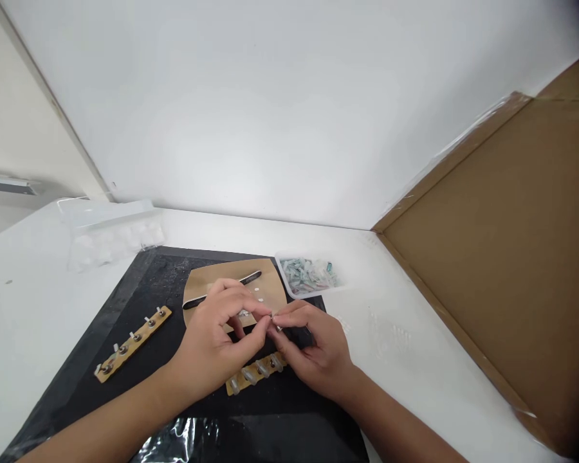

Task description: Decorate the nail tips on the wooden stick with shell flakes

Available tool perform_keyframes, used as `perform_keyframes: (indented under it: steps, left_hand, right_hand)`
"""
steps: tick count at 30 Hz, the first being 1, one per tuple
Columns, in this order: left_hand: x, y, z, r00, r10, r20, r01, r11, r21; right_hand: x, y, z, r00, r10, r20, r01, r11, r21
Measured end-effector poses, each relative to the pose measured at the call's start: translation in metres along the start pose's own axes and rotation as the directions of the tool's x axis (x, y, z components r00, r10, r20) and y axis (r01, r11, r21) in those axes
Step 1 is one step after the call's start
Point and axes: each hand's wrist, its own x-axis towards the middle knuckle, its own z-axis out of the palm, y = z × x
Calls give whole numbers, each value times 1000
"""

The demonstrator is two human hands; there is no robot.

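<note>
The left hand (217, 337) and right hand (316, 347) pinch a tiny, indistinct piece (272, 317) between them, seemingly unfinished; leftward, a narrow tan five-post strip (130, 348) looks fully fitted; below lies a tan clear-tipped strip (257, 379).

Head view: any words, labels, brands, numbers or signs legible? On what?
No readable text anywhere.
Small piece at the fingertips of the left hand and right hand: too small to tell.
Clear packaging, tub: no legible marking; too blurred to rule out fine print.
Brown sheet, cardboard: none visible.
</note>
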Motion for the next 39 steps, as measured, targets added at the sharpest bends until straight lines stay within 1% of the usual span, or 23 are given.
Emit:
perform_keyframes:
  steps: [6, 9, 12, 16, 22, 27, 31, 35, 39]
  left_hand:
    - [0, 3, -1, 997, -69, 20, 71, 995, -74]
    - [0, 4, -3, 994, -98, 42, 101, 990, -97]
    - [1, 4, -3, 995, -93, 34, 97, 988, -118]
    - [2, 4, -2, 994, -111, 19, 112, 981, -160]
    - [2, -1, -3, 980, -178, 84, 193, 957, -215]
    - [5, 0, -5, 962, -239, 134, 268, 925, -269]
    - [7, 3, -7, 958, -249, 140, 278, 923, -267]
    - [8, 4, -9, 956, -250, 154, 281, 930, -236]
    - [9, 5, -10, 950, -254, 180, 292, 926, -239]
  right_hand:
    - [0, -1, -4, 993, 92, 68, -105, 973, 206]
    - [0, 1, -5, 987, 122, 104, -146, 951, 273]
    - [-1, 2, -3, 979, 183, 86, -201, 930, 307]
    - [0, 3, 0, 956, 272, 107, -292, 870, 396]
    - [6, -2, 0, 934, 337, 122, -357, 843, 403]
    - [7, -5, 1, 895, 416, 162, -442, 767, 465]
    - [8, -5, 1, 872, 447, 198, -481, 714, 509]
    - [8, -5, 1, 869, 444, 221, -488, 689, 535]
    - [7, -4, 1, 883, 419, 213, -465, 712, 527]
